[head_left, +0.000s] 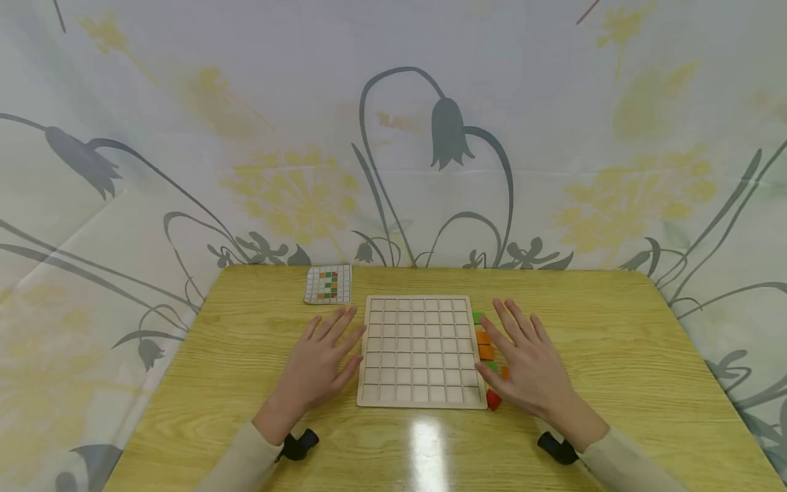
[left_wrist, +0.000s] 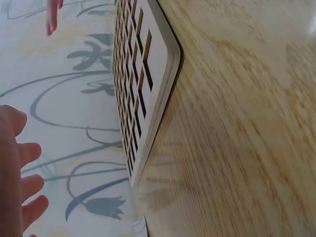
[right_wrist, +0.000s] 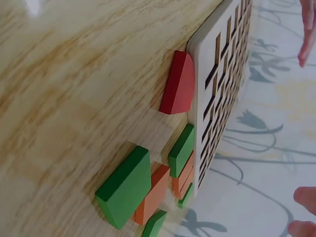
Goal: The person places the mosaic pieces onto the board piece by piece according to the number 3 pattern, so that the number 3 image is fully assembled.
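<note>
A pale wooden grid board [head_left: 421, 404] lies flat in the middle of the table. My left hand [head_left: 316, 365] is held beside the board's left edge, fingers spread and nothing in its grasp. On the other side my right hand [head_left: 530, 369] extends over the colored pieces, its fingers also spread and holding nothing. Along the board's right edge lie a red piece with a curved side [right_wrist: 178, 84], a green block [right_wrist: 126, 187], an orange block [right_wrist: 153, 192] and several more green and orange ones. In the head view the right hand partly hides these pieces.
A small paper card [head_left: 328, 284] printed with a grid of colored squares lies at the back left of the wooden table [head_left: 233, 342]. Behind the table's far edge hangs a flower-patterned cloth [head_left: 406, 171]. Black wrist-worn devices [head_left: 300, 444] sit under both wrists.
</note>
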Demonstrator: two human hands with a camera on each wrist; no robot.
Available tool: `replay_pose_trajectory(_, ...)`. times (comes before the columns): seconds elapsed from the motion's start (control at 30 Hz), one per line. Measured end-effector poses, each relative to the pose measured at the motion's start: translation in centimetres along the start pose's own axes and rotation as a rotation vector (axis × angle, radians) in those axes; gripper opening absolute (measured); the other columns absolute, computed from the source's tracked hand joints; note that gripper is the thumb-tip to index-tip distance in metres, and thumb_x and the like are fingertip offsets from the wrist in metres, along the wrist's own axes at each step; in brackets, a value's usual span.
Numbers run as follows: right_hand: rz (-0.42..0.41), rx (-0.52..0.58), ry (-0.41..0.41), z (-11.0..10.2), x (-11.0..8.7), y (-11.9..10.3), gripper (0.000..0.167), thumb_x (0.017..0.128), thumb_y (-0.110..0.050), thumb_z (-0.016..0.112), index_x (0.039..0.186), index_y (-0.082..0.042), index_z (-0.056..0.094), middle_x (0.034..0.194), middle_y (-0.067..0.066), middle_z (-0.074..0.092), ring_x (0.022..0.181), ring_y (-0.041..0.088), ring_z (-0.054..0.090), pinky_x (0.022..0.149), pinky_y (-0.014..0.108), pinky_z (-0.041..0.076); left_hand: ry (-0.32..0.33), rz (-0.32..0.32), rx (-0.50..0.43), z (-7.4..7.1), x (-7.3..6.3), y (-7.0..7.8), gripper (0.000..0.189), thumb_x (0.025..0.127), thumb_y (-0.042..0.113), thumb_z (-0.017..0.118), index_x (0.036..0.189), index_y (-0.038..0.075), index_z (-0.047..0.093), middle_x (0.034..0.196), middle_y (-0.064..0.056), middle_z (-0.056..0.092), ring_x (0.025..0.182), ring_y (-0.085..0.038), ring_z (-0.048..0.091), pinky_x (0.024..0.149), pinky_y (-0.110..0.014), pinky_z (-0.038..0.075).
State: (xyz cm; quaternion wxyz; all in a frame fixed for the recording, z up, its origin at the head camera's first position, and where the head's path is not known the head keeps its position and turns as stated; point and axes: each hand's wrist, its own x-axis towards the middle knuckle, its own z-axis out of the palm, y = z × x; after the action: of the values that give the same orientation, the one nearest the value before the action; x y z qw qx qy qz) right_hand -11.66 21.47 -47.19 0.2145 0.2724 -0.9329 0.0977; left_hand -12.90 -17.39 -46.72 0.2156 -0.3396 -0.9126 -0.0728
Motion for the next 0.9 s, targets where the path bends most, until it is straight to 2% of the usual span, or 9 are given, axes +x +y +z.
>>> replay_pose_trajectory(0.07, 0.000, 0.018, 0.024, 0.0, -0.1, 0.0, 0.076, 0.100, -0.065, 0.032, 0.146, -0.007, 0.052, 0.162, 0.013, 0.026, 0.147, 0.035, 0.027, 0.114, 0.059, 0.024, 0.039, -0.001, -0.028, 0.1, -0.1, -0.1, 0.056, 0.108, 0.046, 0.028, 0.137, 0.013, 0.063, 0.148, -0.014, 0.049, 0.134, -0.033, 0.048, 0.105, -0.058, 0.039)
replay_pose_trajectory(0.17, 0.002, 0.052, 0.048, 0.1, -0.2, 0.1, 0.072, 0.101, -0.060, 0.034, 0.142, -0.004, 0.055, 0.157, 0.016, 0.036, 0.141, 0.038, 0.036, 0.107, 0.059, 0.034, 0.077, -0.039, -0.120, 0.3, -0.2, -0.1, 0.039, 0.104, 0.036, 0.049, 0.127, 0.011, 0.070, 0.137, -0.013, 0.060, 0.123, -0.031, 0.058, 0.098, -0.054, 0.047)
replay_pose_trajectory(0.3, 0.040, 0.089, 0.063, 0.0, -0.7, 0.4, 0.060, 0.099, -0.048, 0.053, 0.137, -0.001, 0.060, 0.148, 0.020, 0.048, 0.132, 0.040, 0.047, 0.101, 0.057, 0.042, 0.092, -0.155, -0.303, 0.5, -0.1, 0.1, 0.021, 0.093, 0.017, 0.069, 0.112, 0.010, 0.075, 0.120, -0.007, 0.070, 0.111, -0.026, 0.066, 0.087, -0.046, 0.055)
replay_pose_trajectory(0.43, 0.130, 0.108, 0.056, -0.3, -1.2, 0.8, 0.053, 0.091, -0.032, 0.069, 0.134, -0.001, 0.062, 0.143, 0.020, 0.053, 0.127, 0.040, 0.052, 0.091, 0.056, 0.050, 0.066, -0.301, -0.458, 0.4, 0.3, 0.4, 0.014, 0.096, 0.014, 0.067, 0.106, 0.010, 0.075, 0.108, -0.001, 0.073, 0.102, -0.023, 0.069, 0.083, -0.045, 0.056)
replay_pose_trajectory(0.63, 0.258, 0.238, 0.101, -1.1, -1.7, 1.8, 0.043, 0.092, -0.017, 0.068, 0.132, -0.001, 0.064, 0.136, 0.017, 0.060, 0.117, 0.040, 0.060, 0.072, 0.053, 0.055, 0.004, -0.457, -0.576, 1.0, 0.8, 0.0, 0.016, 0.096, 0.014, 0.067, 0.109, 0.008, 0.072, 0.104, -0.003, 0.071, 0.097, -0.026, 0.068, 0.081, -0.048, 0.054)
replay_pose_trajectory(0.67, 0.271, 0.264, 0.120, -1.1, -1.8, 2.1, 0.041, 0.093, -0.016, 0.068, 0.131, -0.001, 0.065, 0.134, 0.018, 0.061, 0.113, 0.041, 0.062, 0.069, 0.050, 0.056, -0.014, -0.481, -0.593, 1.1, 0.9, -0.1, 0.016, 0.096, 0.014, 0.067, 0.110, 0.008, 0.072, 0.104, -0.003, 0.071, 0.098, -0.026, 0.067, 0.081, -0.048, 0.053)
replay_pose_trajectory(0.73, 0.297, 0.306, 0.151, -1.1, -2.1, 2.8, 0.039, 0.093, -0.013, 0.067, 0.130, -0.001, 0.066, 0.129, 0.020, 0.064, 0.082, 0.022, 0.071, 0.057, 0.039, 0.053, -0.049, -0.518, -0.620, 1.4, 1.1, -0.4, 0.018, 0.096, 0.015, 0.067, 0.111, 0.007, 0.070, 0.106, -0.004, 0.069, 0.100, -0.025, 0.065, 0.084, -0.048, 0.052)
replay_pose_trajectory(0.83, 0.351, 0.368, 0.165, -1.2, -2.6, 3.6, 0.036, 0.095, -0.013, 0.067, 0.129, -0.002, 0.067, 0.112, 0.021, 0.071, 0.041, -0.001, 0.043, 0.039, 0.026, 0.037, -0.089, -0.535, -0.655, 2.1, 1.2, -0.8, 0.023, 0.096, 0.014, 0.067, 0.116, 0.005, 0.068, 0.111, -0.007, 0.068, 0.106, -0.028, 0.062, 0.089, -0.049, 0.050)
replay_pose_trajectory(0.9, 0.406, 0.405, 0.148, -1.3, -2.9, 4.1, 0.035, 0.097, -0.015, 0.065, 0.129, -0.003, 0.067, 0.089, 0.018, 0.074, 0.033, -0.004, 0.023, 0.033, 0.024, 0.026, -0.107, -0.519, -0.681, 2.5, 1.2, -1.1, 0.028, 0.095, 0.014, 0.068, 0.121, 0.002, 0.066, 0.118, -0.011, 0.066, 0.113, -0.031, 0.059, 0.095, -0.051, 0.047)
